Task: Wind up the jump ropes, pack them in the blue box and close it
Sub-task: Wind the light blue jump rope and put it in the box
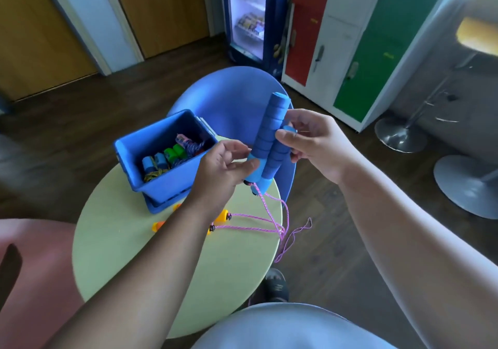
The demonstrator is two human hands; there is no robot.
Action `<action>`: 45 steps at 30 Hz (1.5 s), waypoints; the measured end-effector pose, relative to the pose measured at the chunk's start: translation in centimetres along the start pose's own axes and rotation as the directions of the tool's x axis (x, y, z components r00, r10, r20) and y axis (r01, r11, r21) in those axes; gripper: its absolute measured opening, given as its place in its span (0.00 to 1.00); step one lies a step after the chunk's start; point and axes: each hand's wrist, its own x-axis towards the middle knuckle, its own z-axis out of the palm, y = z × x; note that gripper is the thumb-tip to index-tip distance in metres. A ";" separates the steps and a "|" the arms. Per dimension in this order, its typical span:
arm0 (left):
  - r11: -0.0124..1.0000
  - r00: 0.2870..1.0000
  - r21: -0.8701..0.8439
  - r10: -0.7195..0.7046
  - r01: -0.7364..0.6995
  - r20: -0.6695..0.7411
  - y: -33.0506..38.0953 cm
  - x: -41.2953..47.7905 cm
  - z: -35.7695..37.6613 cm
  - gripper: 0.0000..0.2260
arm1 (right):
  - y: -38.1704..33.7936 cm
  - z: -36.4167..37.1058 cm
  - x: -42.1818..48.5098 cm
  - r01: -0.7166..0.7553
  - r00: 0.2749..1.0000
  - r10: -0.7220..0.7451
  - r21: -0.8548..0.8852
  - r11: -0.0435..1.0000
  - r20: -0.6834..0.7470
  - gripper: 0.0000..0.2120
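2 blue foam handles (269, 138) sit side by side at frame centre, the left hand (223, 168) pinching their lower ends and the right hand (310, 143) closed on their upper part, while the pink cord (280, 222) trails loose off the surface's (134, 254) right edge. I judge winding could snag that cord on the orange-handled rope (221, 218) lying there and drag it off. Left of centre, the open blue box (161, 157) holds wound ropes on the pale green round surface, with a blue chair (231, 98) behind, coloured lockers (350, 38) upper right and a wood floor.
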 end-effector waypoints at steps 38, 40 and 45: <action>0.961 0.892 0.175 -0.265 0.214 0.367 2.1 -5.3 2.9 0.16 | -1.7 -6.0 -10.6 -0.236 0.933 0.265 -0.144 0.961 0.244 0.10; 0.949 0.887 0.221 -0.295 0.227 0.355 2.8 -4.9 3.0 0.16 | -1.0 -6.4 -10.4 -0.234 0.925 0.247 -0.080 0.969 0.289 0.09; 0.968 0.927 0.135 -0.242 0.211 0.288 4.1 -4.9 3.4 0.16 | -0.6 -6.4 -9.0 -0.187 0.951 0.144 0.139 0.972 0.274 0.08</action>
